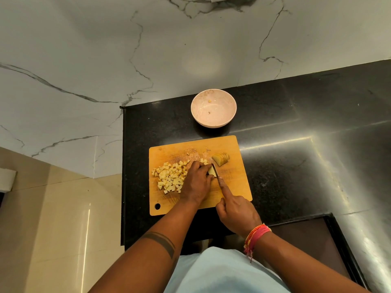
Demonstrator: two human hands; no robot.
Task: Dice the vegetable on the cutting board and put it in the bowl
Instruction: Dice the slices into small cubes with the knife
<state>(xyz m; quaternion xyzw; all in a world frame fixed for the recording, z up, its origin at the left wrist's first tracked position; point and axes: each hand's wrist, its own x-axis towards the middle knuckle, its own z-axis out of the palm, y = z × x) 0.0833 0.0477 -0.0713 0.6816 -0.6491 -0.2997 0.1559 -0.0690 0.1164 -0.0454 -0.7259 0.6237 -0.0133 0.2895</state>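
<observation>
While R hand (pixel 237 212) grips the knife (pixel 215 170) handle w/ index finger straight along the spine, L hand (pixel 197 182) curls fingertips down on a pale veg piece (pixel 211 170) mid-board, blade right against it. Cutting board (pixel 232 182) near edge sits close to counter (pixel 296 144) front edge; L edge near counter's L edge. Diced pile (pixel 170 176) fills board's L half. Sliced chunk (pixel 221 159) just beyond blade, far-R of board. Bowl (pixel 213 108) past board's far edge, apart from it, only scraps inside. Open black counter to the R.
</observation>
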